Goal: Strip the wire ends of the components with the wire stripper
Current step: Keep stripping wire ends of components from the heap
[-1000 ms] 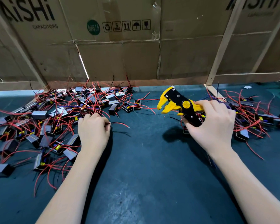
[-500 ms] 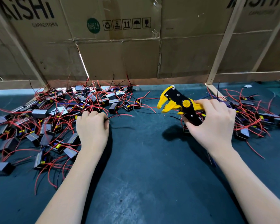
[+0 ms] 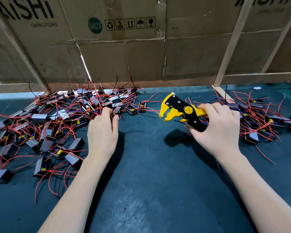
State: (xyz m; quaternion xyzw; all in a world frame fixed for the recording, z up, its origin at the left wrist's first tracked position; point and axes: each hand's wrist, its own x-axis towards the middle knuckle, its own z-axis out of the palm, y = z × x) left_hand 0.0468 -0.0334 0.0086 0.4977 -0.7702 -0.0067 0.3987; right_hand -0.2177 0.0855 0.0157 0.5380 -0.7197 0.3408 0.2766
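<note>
- right hand (image 3: 217, 130) wrapped round the yellow wire stripper (image 3: 180, 111), beak gaping
- left of the stripper, left hand (image 3: 102, 132) pinching wires at the component pile (image 3: 57, 125)

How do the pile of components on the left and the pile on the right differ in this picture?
The left pile is larger and spreads wider than the right pile. The left hand reaches into the left pile, fingers curled at its wires; the right hand holds the wire stripper in front of the right pile. Both are small dark boxes with red wires, lying on the green table.
</note>
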